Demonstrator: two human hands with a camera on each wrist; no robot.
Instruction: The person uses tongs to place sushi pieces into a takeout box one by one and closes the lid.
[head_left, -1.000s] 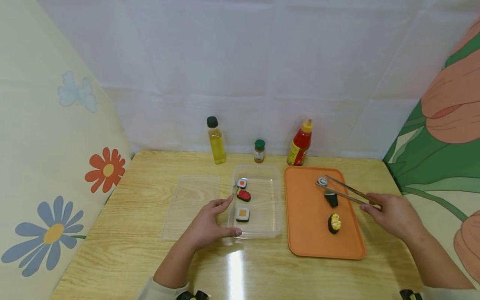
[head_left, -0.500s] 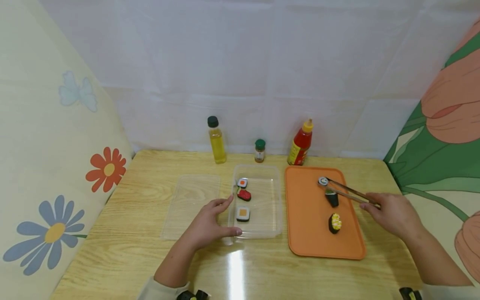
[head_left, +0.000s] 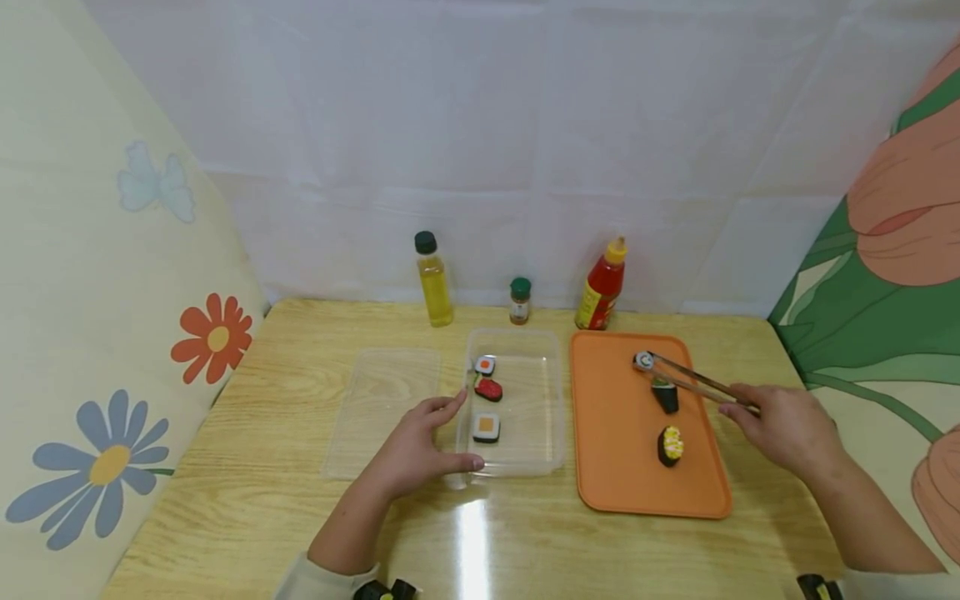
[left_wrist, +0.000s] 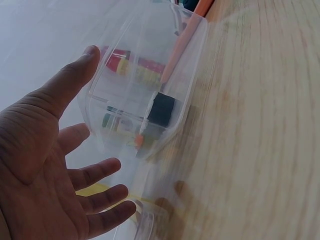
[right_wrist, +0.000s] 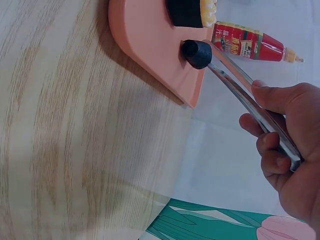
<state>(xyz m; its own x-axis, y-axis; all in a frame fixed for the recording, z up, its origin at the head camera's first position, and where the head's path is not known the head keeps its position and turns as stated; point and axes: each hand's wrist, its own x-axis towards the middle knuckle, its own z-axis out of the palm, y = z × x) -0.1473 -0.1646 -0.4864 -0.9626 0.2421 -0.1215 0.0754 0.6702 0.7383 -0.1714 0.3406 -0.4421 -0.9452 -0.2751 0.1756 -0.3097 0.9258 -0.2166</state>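
Note:
My right hand [head_left: 787, 427] holds metal tongs [head_left: 701, 385] over an orange tray [head_left: 615, 450]. The tong tips reach either side of a small round sushi roll [head_left: 642, 361] near the tray's back edge. A dark cone-shaped hand roll [head_left: 665, 397] and a corn-topped sushi [head_left: 671, 447] lie nearer the front. At the left side of a clear plastic box [head_left: 558, 408], my left hand [head_left: 416, 450] rests with thumb and fingers spread. Inside the box are an orange-centred roll [head_left: 485, 365], a red-topped sushi [head_left: 488, 389] and a larger square roll [head_left: 486, 427].
A clear lid [head_left: 386, 408] lies left of the box. Along the back stand an oil bottle [head_left: 435, 287], a small green-capped jar [head_left: 520, 302] and a red sauce bottle [head_left: 601, 287]. White cloth hangs behind the table.
The tong tips have drawn closer together around the round sushi roll, which sits slightly differently on the tray. My left hand stays in place.

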